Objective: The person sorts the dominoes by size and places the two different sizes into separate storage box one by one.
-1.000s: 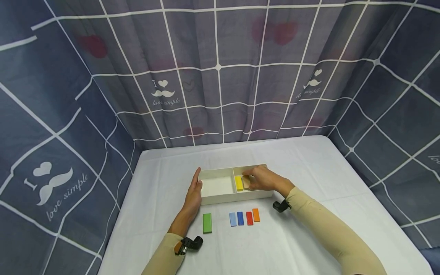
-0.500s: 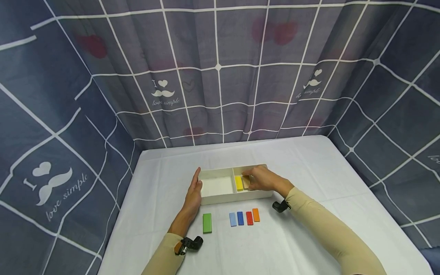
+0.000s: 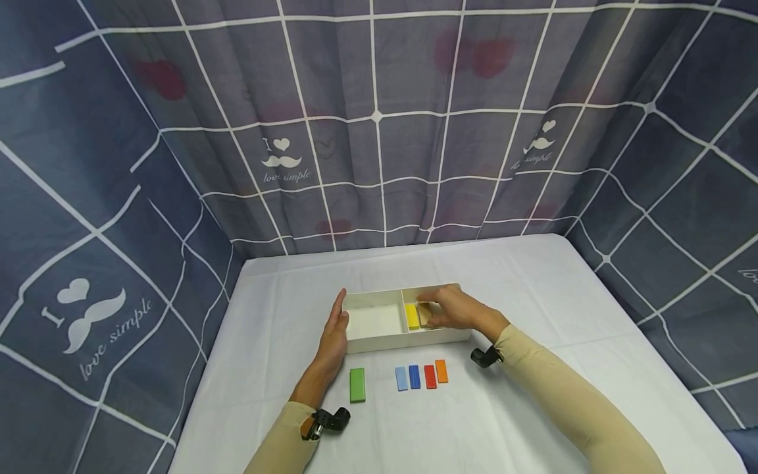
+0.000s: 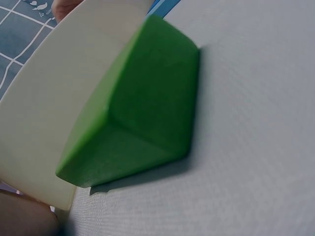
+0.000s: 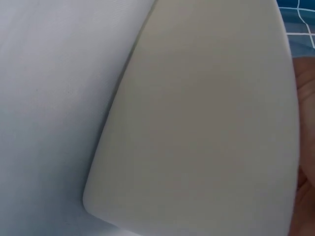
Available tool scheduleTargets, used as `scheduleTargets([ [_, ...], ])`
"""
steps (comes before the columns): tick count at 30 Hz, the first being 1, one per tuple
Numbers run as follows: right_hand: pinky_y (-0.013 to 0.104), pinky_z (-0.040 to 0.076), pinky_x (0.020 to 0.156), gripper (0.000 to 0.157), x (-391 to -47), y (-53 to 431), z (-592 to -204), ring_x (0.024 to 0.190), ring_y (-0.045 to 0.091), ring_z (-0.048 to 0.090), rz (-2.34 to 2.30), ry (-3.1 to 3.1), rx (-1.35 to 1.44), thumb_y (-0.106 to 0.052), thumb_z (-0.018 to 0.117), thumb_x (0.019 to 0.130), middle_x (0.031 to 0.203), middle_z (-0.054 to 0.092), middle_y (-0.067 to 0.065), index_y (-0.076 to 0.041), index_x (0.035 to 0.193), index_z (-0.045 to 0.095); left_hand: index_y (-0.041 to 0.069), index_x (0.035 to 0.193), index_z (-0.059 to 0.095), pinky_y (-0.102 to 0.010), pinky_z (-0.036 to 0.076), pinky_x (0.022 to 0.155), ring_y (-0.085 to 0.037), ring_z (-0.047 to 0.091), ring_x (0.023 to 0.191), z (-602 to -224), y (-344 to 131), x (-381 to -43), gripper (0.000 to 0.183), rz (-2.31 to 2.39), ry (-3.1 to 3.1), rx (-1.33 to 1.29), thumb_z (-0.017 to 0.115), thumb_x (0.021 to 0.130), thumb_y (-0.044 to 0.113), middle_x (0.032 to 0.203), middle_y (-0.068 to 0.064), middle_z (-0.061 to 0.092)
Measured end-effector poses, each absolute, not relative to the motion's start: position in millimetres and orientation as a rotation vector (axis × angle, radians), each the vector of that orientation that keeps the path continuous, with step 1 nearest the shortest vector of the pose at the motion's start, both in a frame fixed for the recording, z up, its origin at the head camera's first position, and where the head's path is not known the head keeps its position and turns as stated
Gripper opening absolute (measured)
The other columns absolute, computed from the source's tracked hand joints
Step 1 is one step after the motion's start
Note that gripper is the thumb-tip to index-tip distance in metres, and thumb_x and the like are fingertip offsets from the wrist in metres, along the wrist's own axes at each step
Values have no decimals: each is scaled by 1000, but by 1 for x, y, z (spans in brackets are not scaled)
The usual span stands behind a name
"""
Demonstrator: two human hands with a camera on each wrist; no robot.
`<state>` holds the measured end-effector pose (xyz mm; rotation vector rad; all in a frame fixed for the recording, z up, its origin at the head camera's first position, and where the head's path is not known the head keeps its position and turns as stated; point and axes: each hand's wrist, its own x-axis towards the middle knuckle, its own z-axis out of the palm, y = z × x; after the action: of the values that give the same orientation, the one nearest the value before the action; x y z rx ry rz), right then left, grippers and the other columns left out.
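A cream two-compartment box (image 3: pixel 385 342) stands on the white table. My left hand (image 3: pixel 333 336) rests along its left end, fingers straight. My right hand (image 3: pixel 456 307) reaches into the right compartment, with thumb and fingers round a beige block (image 3: pixel 424 312); the hand hides much of it. Beside that stands a yellow block (image 3: pixel 412 316), left of the beige one. In the left wrist view a green block (image 4: pixel 152 88) looms in front of the box wall (image 4: pixel 59 98). The right wrist view shows the box's outer wall (image 5: pixel 206 128), with part of my right hand (image 5: pixel 306 123) behind its rim.
In front of the box lie a light blue block (image 3: pixel 401 378), a dark blue block (image 3: pixel 414 376), a red block (image 3: pixel 429 376) and an orange block (image 3: pixel 441 371), side by side. The green block lies apart to their left. A checked curtain (image 3: pixel 408 151) surrounds the table.
Almost nothing differs. Both hands keep their places at the box, the right one shifting only slightly over the beige block.
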<state>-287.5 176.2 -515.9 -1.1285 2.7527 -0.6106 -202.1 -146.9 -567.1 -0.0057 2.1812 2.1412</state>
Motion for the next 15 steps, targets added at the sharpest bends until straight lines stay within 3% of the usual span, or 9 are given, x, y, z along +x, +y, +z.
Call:
scheduleTargets([
  [8,49,59,110,58,-283,178,-506,126,30,74,-686,2736,-1158,-16,90,90,139,75,15,3,142,70,41,176,15,-66,-2,136,-33,1,172,-567,-147,-202,57,2140,2180,-7,27,121,30,186,-5,11],
  [15,48,62,104,53,-278,179,-497,115,29,76,-730,2731,-1161,-14,82,95,139,75,17,3,144,69,40,177,15,-68,-2,135,-34,2,172,-567,-146,-201,58,2125,2197,-10,28,121,31,186,-5,11],
])
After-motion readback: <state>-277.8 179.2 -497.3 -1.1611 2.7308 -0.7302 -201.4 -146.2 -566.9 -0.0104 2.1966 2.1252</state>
